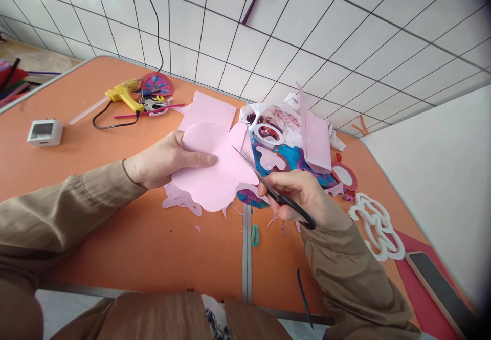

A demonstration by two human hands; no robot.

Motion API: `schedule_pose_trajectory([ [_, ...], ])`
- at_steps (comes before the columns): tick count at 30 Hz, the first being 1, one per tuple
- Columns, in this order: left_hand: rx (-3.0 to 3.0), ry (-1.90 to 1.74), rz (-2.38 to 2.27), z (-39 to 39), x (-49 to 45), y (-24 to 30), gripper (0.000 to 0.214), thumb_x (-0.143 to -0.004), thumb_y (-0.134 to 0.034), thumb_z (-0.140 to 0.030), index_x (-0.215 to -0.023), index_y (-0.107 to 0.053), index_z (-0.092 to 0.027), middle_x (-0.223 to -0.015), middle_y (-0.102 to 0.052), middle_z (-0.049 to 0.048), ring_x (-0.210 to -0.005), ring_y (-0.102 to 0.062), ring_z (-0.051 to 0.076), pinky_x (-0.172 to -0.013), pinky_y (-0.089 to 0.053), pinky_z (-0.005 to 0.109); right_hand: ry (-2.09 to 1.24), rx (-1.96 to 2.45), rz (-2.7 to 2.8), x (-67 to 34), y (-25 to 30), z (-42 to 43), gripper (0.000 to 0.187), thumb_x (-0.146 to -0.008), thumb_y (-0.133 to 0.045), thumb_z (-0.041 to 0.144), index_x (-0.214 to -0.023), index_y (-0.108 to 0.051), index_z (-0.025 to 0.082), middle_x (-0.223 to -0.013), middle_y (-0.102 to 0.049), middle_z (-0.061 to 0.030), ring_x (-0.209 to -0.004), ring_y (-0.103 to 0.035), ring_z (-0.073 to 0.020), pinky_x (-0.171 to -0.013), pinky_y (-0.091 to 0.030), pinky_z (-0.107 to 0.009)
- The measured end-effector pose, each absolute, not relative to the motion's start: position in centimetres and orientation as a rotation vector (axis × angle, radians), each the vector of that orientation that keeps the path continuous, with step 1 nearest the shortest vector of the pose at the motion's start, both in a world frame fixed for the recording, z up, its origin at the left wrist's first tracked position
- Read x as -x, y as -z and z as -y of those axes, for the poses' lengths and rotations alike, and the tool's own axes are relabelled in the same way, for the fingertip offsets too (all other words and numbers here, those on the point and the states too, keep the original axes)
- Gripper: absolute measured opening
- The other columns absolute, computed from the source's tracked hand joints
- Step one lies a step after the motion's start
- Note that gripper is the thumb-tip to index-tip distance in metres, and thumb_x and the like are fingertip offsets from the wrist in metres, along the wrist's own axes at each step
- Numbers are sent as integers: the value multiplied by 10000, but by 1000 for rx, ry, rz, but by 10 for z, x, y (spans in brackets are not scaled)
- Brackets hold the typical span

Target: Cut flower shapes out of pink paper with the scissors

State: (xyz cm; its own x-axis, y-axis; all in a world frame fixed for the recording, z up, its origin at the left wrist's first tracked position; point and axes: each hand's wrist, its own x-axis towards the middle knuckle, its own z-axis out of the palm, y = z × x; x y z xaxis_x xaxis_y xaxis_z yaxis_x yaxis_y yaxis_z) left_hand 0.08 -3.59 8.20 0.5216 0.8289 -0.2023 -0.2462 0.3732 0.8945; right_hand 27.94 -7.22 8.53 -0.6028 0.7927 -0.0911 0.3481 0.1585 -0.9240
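My left hand grips a pink sheet with a scalloped, cloud-like edge, thumb on top and fingers beneath. In my right hand is a pair of scissors with black handles. The blades reach up and left over the right part of the sheet, where a flap stands beside a cut. Whether the blades are fully closed is hard to make out. Pink paper offcuts lie under the sheet's lower left. Another pink sheet lies behind it.
A yellow glue gun with its cord lies at the back left, near a white charger. A plastic bag and folded pink sheet are behind my right hand. White cut-out rings and a phone lie right.
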Motion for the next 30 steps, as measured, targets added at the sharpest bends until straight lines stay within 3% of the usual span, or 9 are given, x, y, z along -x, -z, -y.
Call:
schedule_pose_trajectory([
  [8, -900, -762, -687, 36, -1, -82, 149, -702, -833, -141, -842, -781, -142, -763, -780, 55, -634, -731, 201, -560, -622, 261, -1446, 1051, 2011, -280, -84, 73, 533, -724, -764, 629, -885, -623, 141, -588, -504, 31, -499, -441, -88, -462, -357, -216],
  [15, -897, -741, -712, 36, -1, -84, 159, -702, -834, -161, -843, -766, -131, -676, -754, 64, -678, -742, 245, -654, -645, 342, -1416, 1058, 2018, -279, -84, 73, 545, -737, -744, 643, -883, -625, 132, -576, -488, 36, -485, -420, -81, -461, -347, -219],
  [21, -880, -729, -678, 38, -2, -87, 100, -731, -809, -137, -821, -767, -127, -693, -764, 70, -582, -715, 196, -649, -644, 331, -1402, 1027, 2039, -280, -83, 71, 476, -756, -753, 580, -869, -620, 137, -581, -493, 32, -478, -424, -77, -438, -339, -208],
  [30, -878, -693, -683, 38, -1, -88, 143, -731, -813, -158, -861, -764, -123, -678, -757, 80, -748, -754, 263, -702, -638, 344, -1407, 1056, 2031, -281, -82, 70, 487, -741, -754, 583, -870, -635, 129, -566, -494, 30, -474, -419, -79, -430, -342, -209],
])
